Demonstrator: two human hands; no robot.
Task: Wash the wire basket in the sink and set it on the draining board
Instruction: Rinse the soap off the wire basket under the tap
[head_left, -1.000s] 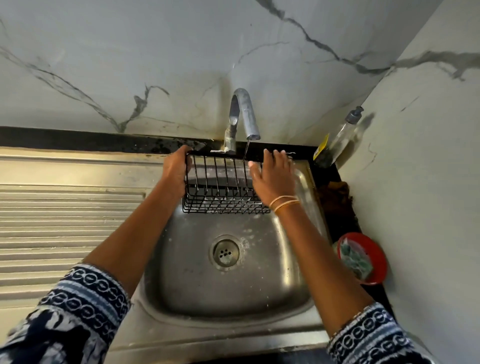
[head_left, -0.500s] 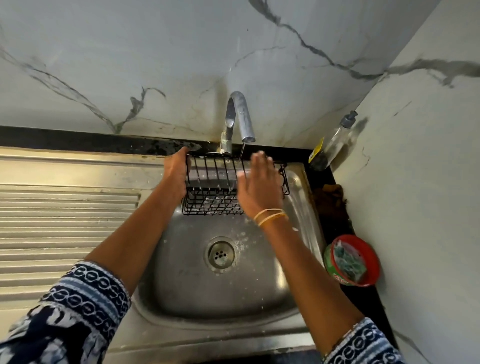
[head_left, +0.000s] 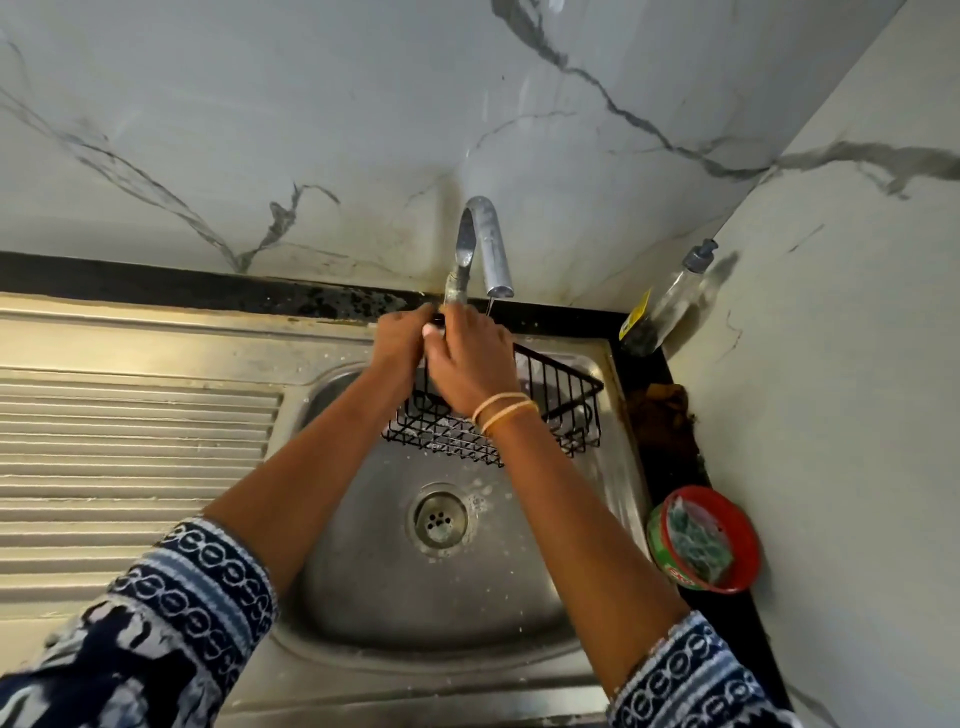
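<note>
- Upper centre of the frame, both hands meet under the tap (head_left: 485, 244): left hand (head_left: 400, 340) grips the wire basket (head_left: 550, 410) at its rim, above the sink (head_left: 618, 415).
- Right hand (head_left: 470, 364) lies over that corner; its grasp I cannot tell.
- Wet wire could slip and drop.

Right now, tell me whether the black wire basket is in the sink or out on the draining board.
In the sink: the black wire basket sits tilted over the steel sink bowl, not on the ribbed draining board.
</note>
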